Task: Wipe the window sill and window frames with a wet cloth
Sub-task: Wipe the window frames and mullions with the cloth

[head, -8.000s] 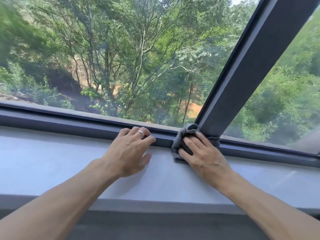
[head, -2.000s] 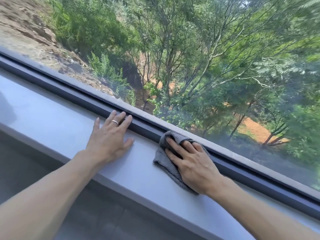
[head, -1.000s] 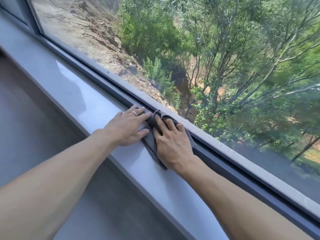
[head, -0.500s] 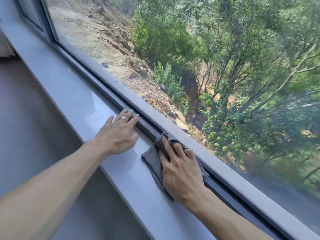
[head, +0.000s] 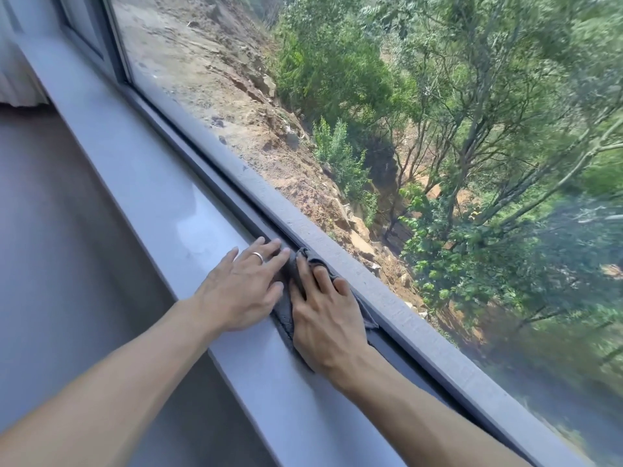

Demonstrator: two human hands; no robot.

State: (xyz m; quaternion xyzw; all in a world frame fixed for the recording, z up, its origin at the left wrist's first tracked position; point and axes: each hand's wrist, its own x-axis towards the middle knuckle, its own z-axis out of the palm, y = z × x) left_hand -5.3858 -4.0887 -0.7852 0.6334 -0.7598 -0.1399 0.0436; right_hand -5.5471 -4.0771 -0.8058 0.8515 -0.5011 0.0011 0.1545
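Left hand: the left hand [head: 244, 291] lay flat on the window sill [head: 158, 197], fingers straight and holding nothing, a ring [head: 258, 257] on one finger; its fingertips reached the inner edge beside the cloth
Right hand: the right hand [head: 325, 313] pressed the cloth down with straight fingers, gripping nothing, its fingertips reaching into the frame channel
Cloth: the grey cloth [head: 286, 311] sat under the right hand, partly on the sill and partly bunched into the dark window frame [head: 215, 187], touching the left hand's thumb side
Risk, crowding: the two hands were just beside each other, so the next stroke leftward would likely run the cloth into the left hand unless that hand moved on first
Risk, coverage: the cloth was bunched at the channel, so it would probably ride over the corner and leave dirt in the groove
Risk, slip: the sill looked glossy and maybe damp, so a bracing palm could slide if leaned on hard
Far frame: the upright frame [head: 114, 38] at the far end looked not yet reached
Writing: no brand, label or lettering could be read anywhere
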